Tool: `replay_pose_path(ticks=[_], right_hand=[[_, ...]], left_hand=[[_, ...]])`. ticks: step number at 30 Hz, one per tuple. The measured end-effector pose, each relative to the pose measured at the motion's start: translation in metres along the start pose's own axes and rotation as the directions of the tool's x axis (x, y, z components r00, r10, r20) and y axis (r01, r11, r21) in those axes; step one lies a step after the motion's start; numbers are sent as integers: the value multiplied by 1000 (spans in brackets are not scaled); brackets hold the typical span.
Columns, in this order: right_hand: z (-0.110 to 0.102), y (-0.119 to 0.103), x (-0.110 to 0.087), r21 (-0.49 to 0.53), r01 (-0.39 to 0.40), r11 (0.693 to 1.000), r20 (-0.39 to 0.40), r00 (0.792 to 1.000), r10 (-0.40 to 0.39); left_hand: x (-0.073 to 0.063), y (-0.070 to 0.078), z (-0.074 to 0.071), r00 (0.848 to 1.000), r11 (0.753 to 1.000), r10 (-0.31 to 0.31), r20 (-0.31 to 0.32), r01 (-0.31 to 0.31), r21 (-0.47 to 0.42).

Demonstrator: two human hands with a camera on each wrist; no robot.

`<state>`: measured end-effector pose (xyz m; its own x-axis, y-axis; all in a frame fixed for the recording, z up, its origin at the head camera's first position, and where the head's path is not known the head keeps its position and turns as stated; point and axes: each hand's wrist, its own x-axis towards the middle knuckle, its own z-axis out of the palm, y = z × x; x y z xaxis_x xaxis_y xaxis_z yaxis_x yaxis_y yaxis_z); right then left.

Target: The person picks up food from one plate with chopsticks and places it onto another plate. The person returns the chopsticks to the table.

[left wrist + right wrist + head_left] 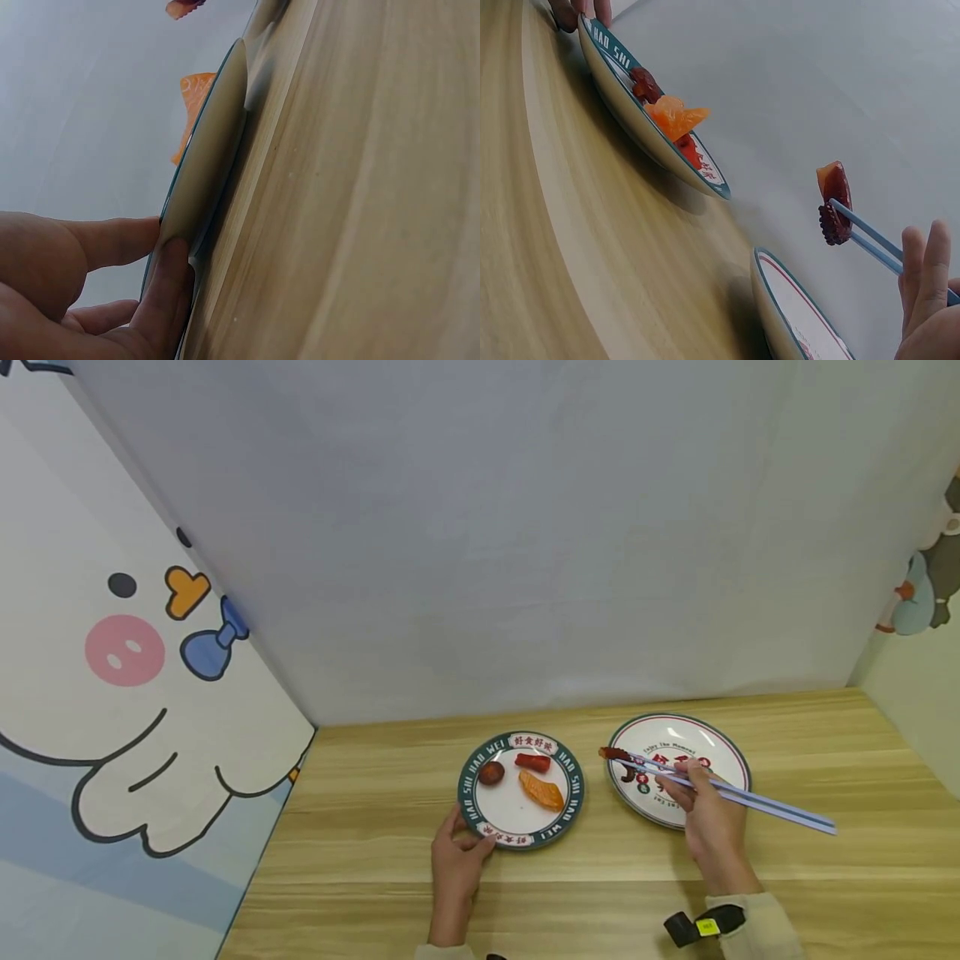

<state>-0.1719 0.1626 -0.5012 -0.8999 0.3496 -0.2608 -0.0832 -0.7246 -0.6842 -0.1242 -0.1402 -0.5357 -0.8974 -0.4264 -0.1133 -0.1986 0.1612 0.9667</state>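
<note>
My right hand (712, 818) holds a pair of pale blue chopsticks (772, 805). Their tips pinch a dark red-brown piece of octopus tentacle (835, 202) with suckers, raised over the left side of a white plate (720, 752) with printed lettering. To the left is a green-rimmed plate (576, 785), its near-left rim gripped by my left hand (456, 860), thumb at the edge and fingers beneath. On that plate lie an orange salmon-like slice (542, 791), a red piece (532, 762) and a round brown piece (491, 772).
Both plates stand on a wood-grain table (360, 827), with a narrow gap between them. A pale grey wall covering (525, 543) rises behind the table. At the left is a panel with a cartoon print (127, 647).
</note>
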Motion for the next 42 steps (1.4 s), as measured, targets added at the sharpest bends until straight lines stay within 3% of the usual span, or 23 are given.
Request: replay_pose_path(ticks=[11,31,42], right_hand=[[-10,-12,8,-50,6,999,-42,999,-8],[-25,-31,32,13,18,1000,-162,987,-15],[-35,-40,44,-38,7,999,-216,976,-15]], left_hand=[[1,0,1,1000,1000,-21,-4,21,1],[2,-1,1,1000,1000,-23,-4,23,5],[2,0,1,1000,1000,-14,-2,14,-2]])
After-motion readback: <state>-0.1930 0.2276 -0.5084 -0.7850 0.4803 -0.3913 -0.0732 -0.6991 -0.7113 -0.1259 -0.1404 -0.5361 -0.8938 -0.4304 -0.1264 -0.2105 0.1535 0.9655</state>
